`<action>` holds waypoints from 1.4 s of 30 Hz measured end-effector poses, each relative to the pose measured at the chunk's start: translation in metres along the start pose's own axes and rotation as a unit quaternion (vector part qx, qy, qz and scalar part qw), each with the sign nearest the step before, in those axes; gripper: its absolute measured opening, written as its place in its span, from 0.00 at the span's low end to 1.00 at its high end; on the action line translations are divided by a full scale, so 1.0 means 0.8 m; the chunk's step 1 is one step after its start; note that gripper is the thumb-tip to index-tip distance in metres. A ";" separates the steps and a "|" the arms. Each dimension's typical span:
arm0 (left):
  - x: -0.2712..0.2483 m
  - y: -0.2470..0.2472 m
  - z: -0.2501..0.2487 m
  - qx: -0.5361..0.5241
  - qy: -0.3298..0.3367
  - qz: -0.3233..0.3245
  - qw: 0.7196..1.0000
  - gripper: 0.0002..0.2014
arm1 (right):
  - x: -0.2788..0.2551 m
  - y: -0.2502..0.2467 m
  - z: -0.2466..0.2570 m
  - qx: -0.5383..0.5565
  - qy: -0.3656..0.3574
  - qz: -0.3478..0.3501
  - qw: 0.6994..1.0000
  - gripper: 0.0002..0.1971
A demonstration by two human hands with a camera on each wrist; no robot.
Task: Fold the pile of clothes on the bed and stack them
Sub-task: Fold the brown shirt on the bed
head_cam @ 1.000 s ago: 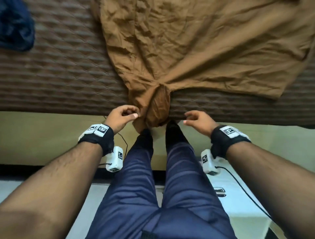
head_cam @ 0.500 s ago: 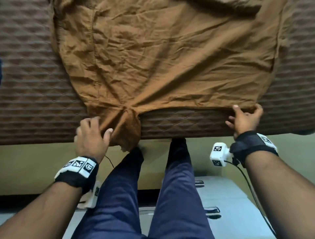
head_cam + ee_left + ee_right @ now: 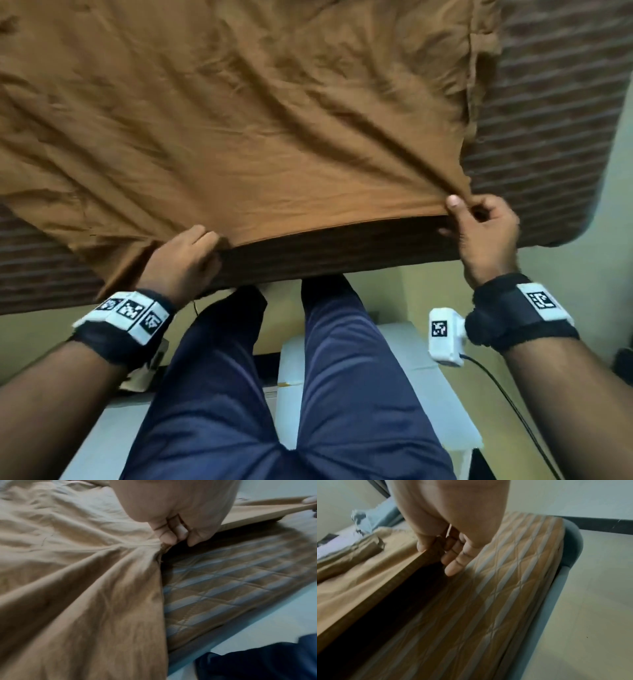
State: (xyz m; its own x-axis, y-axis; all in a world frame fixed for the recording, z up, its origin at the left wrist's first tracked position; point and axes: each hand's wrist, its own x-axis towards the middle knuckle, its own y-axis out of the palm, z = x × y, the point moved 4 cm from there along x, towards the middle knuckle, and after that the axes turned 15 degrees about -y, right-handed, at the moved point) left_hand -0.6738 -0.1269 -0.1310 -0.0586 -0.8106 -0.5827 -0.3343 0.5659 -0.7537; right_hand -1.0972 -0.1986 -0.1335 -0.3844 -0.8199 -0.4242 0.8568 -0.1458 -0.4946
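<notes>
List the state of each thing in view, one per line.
brown garment: spread on the bed, wrinkled, near edge lifted taut.
left hand: pinches the garment's edge.
right hand: pinches the garment's corner.
quilted mattress: partly covered by the garment.

Dim, warm indoor light, no glare. Head view sharp centrally, wide-angle bending at edges. Both wrist views washed out, motion-blurred; deep shadow under lifted brown garment hem.
</notes>
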 end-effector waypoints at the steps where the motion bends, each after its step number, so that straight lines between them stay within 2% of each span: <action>1: -0.002 0.005 -0.011 -0.003 0.022 0.008 1.000 0.11 | 0.003 -0.013 -0.005 -0.010 -0.016 -0.012 1.000 0.08; 2: 0.003 0.015 -0.022 0.000 0.023 0.032 0.999 0.13 | 0.005 -0.021 -0.015 -0.030 -0.012 -0.012 0.999 0.08; 4: 0.013 0.044 -0.032 0.027 -0.010 0.107 0.994 0.23 | 0.005 -0.024 -0.043 -0.086 0.026 0.009 0.996 0.10; 5: 0.016 0.056 -0.033 0.044 -0.014 0.121 0.992 0.26 | 0.004 -0.021 -0.056 -0.107 0.044 0.019 0.993 0.11; 7: 0.016 0.062 -0.037 0.086 0.055 0.071 0.992 0.25 | 0.001 -0.016 -0.070 -0.119 0.042 0.015 0.992 0.11; 9: 0.011 0.058 -0.035 0.127 0.130 -0.023 0.983 0.20 | -0.003 -0.013 -0.078 -0.094 0.038 0.008 0.995 0.11; 11: 0.003 0.062 -0.026 0.181 0.156 -0.087 0.967 0.21 | -0.011 -0.015 -0.082 -0.083 0.039 -0.004 0.996 0.11; 12: -0.003 0.070 -0.020 0.202 0.163 -0.076 0.963 0.26 | -0.016 -0.017 -0.085 -0.085 0.036 -0.013 0.996 0.10; 14: -0.021 0.095 -0.001 0.226 0.195 -0.004 0.954 0.37 | -0.023 -0.022 -0.081 -0.122 0.001 -0.031 0.992 0.11; 15: -0.032 0.106 0.008 0.239 0.221 0.014 0.945 0.40 | -0.025 -0.023 -0.073 -0.168 -0.047 -0.039 0.984 0.18; 16: -0.039 0.111 0.010 0.253 0.243 0.006 0.936 0.41 | -0.026 -0.023 -0.060 -0.224 -0.117 -0.039 0.967 0.25; 17: -0.042 0.113 0.008 0.263 0.253 -0.023 0.931 0.39 | -0.031 -0.014 -0.043 -0.284 -0.204 -0.026 0.937 0.28; 19: -0.027 0.102 -0.012 0.250 0.247 -0.126 0.927 0.34 | -0.046 0.025 -0.006 -0.364 -0.364 0.034 0.856 0.28; 21: 0.002 0.091 -0.035 0.215 0.228 -0.200 0.928 0.33 | -0.056 0.077 0.007 -0.385 -0.453 0.126 0.794 0.27; 22: 0.015 0.091 -0.039 0.210 0.226 -0.207 0.928 0.33 | -0.057 0.098 0.004 -0.394 -0.472 0.163 0.772 0.29; 24: 0.024 0.104 -0.033 0.220 0.249 -0.191 0.924 0.35 | -0.046 0.110 -0.025 -0.427 -0.466 0.218 0.744 0.35; 26: 0.011 0.124 -0.018 0.247 0.276 -0.176 0.912 0.35 | -0.037 0.076 -0.072 -0.485 -0.439 0.250 0.714 0.42; 29: 0.001 0.133 -0.017 0.254 0.286 -0.181 0.906 0.34 | -0.034 -0.002 -0.122 -0.564 -0.418 0.275 0.657 0.42; 31: 0.003 0.119 -0.034 0.207 0.300 -0.192 0.911 0.31 | -0.041 -0.018 -0.112 -0.573 -0.420 0.281 0.646 0.42; 34: 0.014 0.106 -0.043 0.196 0.299 -0.184 0.916 0.31 | -0.054 0.031 -0.064 -0.517 -0.475 0.259 0.663 0.41; 35: 0.020 0.107 -0.041 0.213 0.294 -0.175 0.915 0.33 | -0.056 0.053 -0.054 -0.497 -0.500 0.264 0.659 0.39; 37: 0.023 0.113 -0.036 0.237 0.295 -0.140 0.915 0.38 | -0.056 0.087 -0.055 -0.492 -0.524 0.292 0.631 0.36; 39: 0.020 0.112 -0.033 0.242 0.272 -0.126 0.923 0.38 | -0.046 0.080 -0.071 -0.521 -0.507 0.312 0.612 0.34; 41: 0.015 0.103 -0.034 0.238 0.256 -0.119 0.929 0.38 | -0.039 0.051 -0.080 -0.548 -0.450 0.311 0.633 0.35; 42: 0.014 0.100 -0.032 0.239 0.255 -0.100 0.932 0.41 | -0.038 0.037 -0.081 -0.563 -0.413 0.316 0.642 0.35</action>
State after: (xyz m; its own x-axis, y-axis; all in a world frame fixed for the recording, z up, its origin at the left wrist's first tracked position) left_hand -0.7252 -0.0949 -0.1902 -0.5204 -0.8040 -0.2877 0.0631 0.2998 -0.9519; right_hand -1.0823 -0.1426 -0.1844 0.6295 -0.6006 -0.4930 -0.2186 0.4720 -0.8541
